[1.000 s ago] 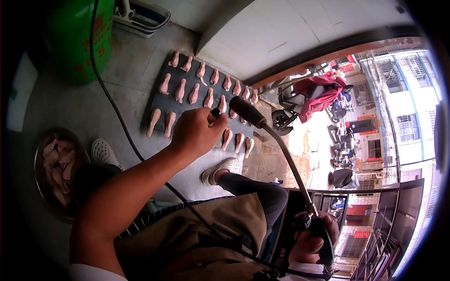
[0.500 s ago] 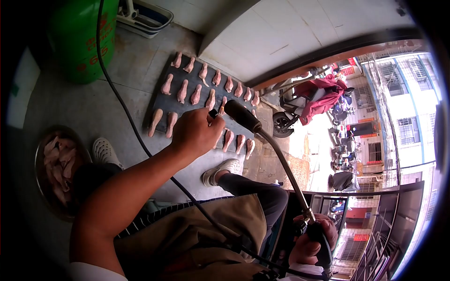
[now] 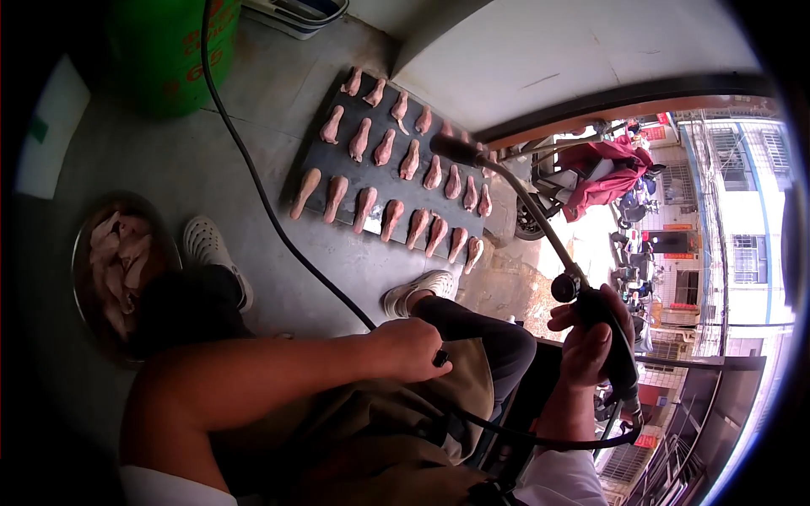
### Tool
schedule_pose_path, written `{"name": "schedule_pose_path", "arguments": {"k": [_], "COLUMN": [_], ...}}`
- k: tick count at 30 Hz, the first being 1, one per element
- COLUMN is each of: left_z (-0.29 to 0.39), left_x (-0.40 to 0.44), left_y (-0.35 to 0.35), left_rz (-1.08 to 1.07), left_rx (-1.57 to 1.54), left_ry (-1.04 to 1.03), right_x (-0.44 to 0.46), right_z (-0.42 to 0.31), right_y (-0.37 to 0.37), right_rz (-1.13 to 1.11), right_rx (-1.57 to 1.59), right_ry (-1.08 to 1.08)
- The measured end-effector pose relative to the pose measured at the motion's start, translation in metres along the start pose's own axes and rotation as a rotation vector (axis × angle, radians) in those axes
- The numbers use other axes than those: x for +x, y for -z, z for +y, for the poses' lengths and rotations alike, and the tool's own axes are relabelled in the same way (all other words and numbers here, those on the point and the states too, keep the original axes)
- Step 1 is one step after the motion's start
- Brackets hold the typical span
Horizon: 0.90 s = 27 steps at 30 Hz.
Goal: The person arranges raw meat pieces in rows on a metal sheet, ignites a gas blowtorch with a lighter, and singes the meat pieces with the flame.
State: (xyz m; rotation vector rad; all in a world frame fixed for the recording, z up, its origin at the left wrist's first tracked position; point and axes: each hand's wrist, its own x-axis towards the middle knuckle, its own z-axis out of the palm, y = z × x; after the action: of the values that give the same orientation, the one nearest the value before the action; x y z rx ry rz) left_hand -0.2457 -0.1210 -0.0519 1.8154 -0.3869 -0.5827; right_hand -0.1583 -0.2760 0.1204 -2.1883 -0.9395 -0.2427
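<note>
My right hand [image 3: 591, 341] grips the black handle of a gas torch [image 3: 548, 228], fingers wrapped around it near the round valve knob. The long metal tube of the torch slants up and left, so that its dark burner head [image 3: 456, 149] hangs over the metal tray. On that tray [image 3: 329, 156], raw drumsticks [image 3: 360, 139] lie in rows. My left hand [image 3: 409, 350] is a closed fist in front of my apron; a small black end, seemingly a lighter [image 3: 440, 358], sticks out of it. Most of that object is hidden by the fingers.
A black hose [image 3: 253, 173] runs from the green gas cylinder [image 3: 169, 59] across the floor toward my lap. Beside my shoe stands a metal bowl [image 3: 80, 282] of raw meat pieces. A white wall [image 3: 574, 51] borders the tray. Outside the doorway is a scooter under a red cover [image 3: 603, 173].
My left fist has drawn back from the burner head to my apron. My right hand has raised the torch, and its head now sits farther over the tray's far side.
</note>
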Motion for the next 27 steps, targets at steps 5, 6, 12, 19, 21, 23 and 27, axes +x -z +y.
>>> {"name": "schedule_pose_path", "arguments": {"k": [5,6,12,19,21,23,27], "left_z": [-0.009,-0.010,0.000,-0.001,0.001,0.002,0.001], "left_x": [-0.004,-0.003,0.005,0.021,0.023,0.024,0.026], "left_y": [-0.013,-0.014,0.001,0.013,0.023,0.033,0.036], "left_rz": [-0.262,-0.234,0.059,0.431,0.437,0.397,0.448], "left_rx": [-0.059,-0.093,-0.279,-0.437,-0.477,-0.481,-0.496], "left_ry": [0.056,0.063,0.122,0.135,0.142,0.156,0.164], "right_x": [0.055,0.070,0.139,0.183,0.190,0.199,0.206], "right_z": [0.063,0.070,0.125,0.147,0.151,0.148,0.148], "right_y": [-0.054,-0.068,-0.156,-0.222,-0.233,-0.238,-0.247], "right_rz": [-0.109,-0.125,-0.334,-0.546,-0.578,-0.626,-0.728], "right_rx": [0.347,0.331,0.372,0.181,0.190,0.151,0.172], "right_ry": [-0.113,-0.143,-0.245,-0.347,-0.311,-0.362,-0.306]}}
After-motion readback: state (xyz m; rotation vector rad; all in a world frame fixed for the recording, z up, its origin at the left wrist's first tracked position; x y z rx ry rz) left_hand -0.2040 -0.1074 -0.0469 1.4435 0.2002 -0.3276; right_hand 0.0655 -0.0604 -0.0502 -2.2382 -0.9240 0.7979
